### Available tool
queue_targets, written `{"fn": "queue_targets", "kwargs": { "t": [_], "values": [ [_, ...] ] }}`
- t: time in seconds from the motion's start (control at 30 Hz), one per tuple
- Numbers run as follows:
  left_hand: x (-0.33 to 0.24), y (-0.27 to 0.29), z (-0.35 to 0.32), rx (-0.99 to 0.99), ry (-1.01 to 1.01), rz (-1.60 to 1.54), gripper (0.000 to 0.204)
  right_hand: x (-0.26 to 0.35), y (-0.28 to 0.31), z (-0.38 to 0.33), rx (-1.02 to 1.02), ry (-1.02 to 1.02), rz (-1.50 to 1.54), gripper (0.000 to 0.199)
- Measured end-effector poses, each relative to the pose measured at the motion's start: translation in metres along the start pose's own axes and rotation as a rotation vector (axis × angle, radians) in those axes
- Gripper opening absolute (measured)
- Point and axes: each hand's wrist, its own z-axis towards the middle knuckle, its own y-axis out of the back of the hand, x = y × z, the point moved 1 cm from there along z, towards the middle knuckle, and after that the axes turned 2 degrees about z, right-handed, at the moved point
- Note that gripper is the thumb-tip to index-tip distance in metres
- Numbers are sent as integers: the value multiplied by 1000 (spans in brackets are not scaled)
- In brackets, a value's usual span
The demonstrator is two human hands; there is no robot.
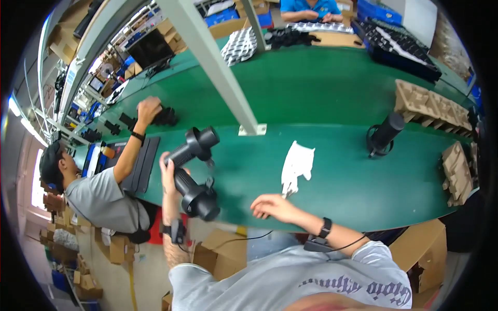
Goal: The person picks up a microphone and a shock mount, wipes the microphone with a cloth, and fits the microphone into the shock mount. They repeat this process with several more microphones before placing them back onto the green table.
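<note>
One huge green worktop [353, 181] fills most of the view. A grey-shirted co-worker [106, 199] can be spotted around 8:30, one arm stretched toward 10. A pale metal post [212, 62] is planted on the worktop, its foot just up at 12. Next size down, an open cardboard box [430, 254] is parked at 4, past the near edge, and a brown moulded tray [433, 106] is set between 2 and 3. Then the chunky bits: a ribbed black unit [192, 147] at 9 and a lower black unit [196, 197] at 8, both in hand. Well apart from those, a black cylinder [389, 129] with a ring low on it is stood just before 3. A crumpled white glove [298, 161] is laid near the centre, toward 3. The right grip [279, 208] is held half open at 5, fingers loosely bent, just below the glove. The left grip [168, 176], at 8:30, is wrapped round one end of each unit, pretty much closed; how tightly can't be told.
</note>
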Motion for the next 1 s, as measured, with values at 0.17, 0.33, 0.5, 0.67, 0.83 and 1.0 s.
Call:
{"fn": "queue_targets", "kwargs": {
  "t": [0.17,0.33,0.5,0.67,0.83,1.0],
  "values": [
    [46,-84,-110,-127,458,-756,53,41,-6,-35,-337,356,133,29],
    [38,-158,-154,181,409,-927,52,100,-16,-92,-483,591,-326,79],
    [54,-188,-165,319,479,-1067,61,119,-25,-132,-693,854,-935,77],
    [52,-195,-163,417,496,-837,77,114,-37,-152,-769,857,-985,65],
    [49,-199,-165,409,491,-821,89,115,-37,-163,-692,950,-1127,43],
    [50,-202,-160,442,413,-719,77,110,-34,-166,-623,1011,-1190,31]
  ]
}}
